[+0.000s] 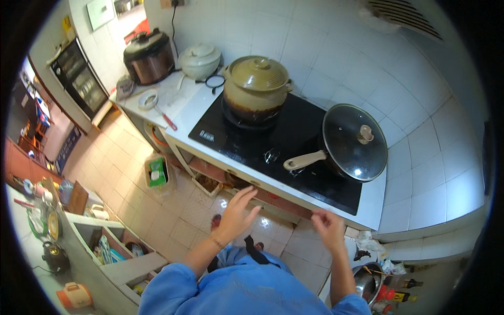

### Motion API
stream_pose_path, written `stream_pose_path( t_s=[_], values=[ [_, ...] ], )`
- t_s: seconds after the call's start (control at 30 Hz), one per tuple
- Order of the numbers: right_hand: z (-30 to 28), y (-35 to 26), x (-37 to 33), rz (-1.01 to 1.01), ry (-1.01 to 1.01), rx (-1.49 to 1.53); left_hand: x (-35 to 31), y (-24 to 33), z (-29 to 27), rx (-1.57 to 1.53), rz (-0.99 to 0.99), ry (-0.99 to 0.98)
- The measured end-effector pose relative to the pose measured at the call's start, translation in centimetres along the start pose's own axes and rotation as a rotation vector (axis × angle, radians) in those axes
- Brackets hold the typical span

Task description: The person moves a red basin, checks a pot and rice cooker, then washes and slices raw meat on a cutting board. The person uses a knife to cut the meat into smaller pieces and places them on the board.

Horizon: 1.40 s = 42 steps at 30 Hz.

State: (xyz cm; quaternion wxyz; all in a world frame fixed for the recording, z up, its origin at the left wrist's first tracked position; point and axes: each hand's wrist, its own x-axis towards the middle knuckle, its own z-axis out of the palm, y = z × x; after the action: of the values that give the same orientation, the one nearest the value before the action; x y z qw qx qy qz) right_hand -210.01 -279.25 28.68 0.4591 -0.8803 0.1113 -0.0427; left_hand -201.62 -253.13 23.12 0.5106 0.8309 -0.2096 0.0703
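Observation:
Both my hands hang in front of the cooktop, above the floor. My left hand [237, 214] is open, its fingers stretched toward the counter's front edge and the thumb apart. My right hand [329, 226] has its fingers curled in, near the front right corner of the counter; nothing shows in it. Beyond it, on the black glass cooktop [236, 142], sits a dark frying pan under a glass lid [349, 139], its pale handle [305, 159] pointing left. A lidded clay pot [255, 86], brown toward its base, stands on the left burner.
A pressure cooker [150, 56], a white lidded tureen [200, 61] and a small strainer [148, 100] with a red handle [170, 122] occupy the left counter. A lined bin [157, 173] stands on the floor. A metal bowl [369, 283] and bottles are at lower right.

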Motion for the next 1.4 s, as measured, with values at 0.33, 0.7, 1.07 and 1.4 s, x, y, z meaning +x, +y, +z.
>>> stream_pose_path(
  t_s=[0.33, 0.7, 1.07, 1.4],
  values=[
    [4.2, -18.0, 20.3, -0.381, 0.220, -0.042, -9.1, -11.4, -11.5, -0.303, -0.693, 0.107],
    [8.8, -23.1, 37.0, -0.314, 0.092, -0.510, -4.7, -17.2, -18.6, -0.344, -0.702, 0.261],
    [10.8, -24.0, 42.2, -0.080, -0.019, -0.839, -6.0, -16.0, -16.0, -0.442, -0.768, 0.325],
    [9.7, -23.3, 42.3, -0.078, 0.041, -0.619, -5.8, -16.2, -16.3, -0.370, -0.766, 0.384]
  ],
)
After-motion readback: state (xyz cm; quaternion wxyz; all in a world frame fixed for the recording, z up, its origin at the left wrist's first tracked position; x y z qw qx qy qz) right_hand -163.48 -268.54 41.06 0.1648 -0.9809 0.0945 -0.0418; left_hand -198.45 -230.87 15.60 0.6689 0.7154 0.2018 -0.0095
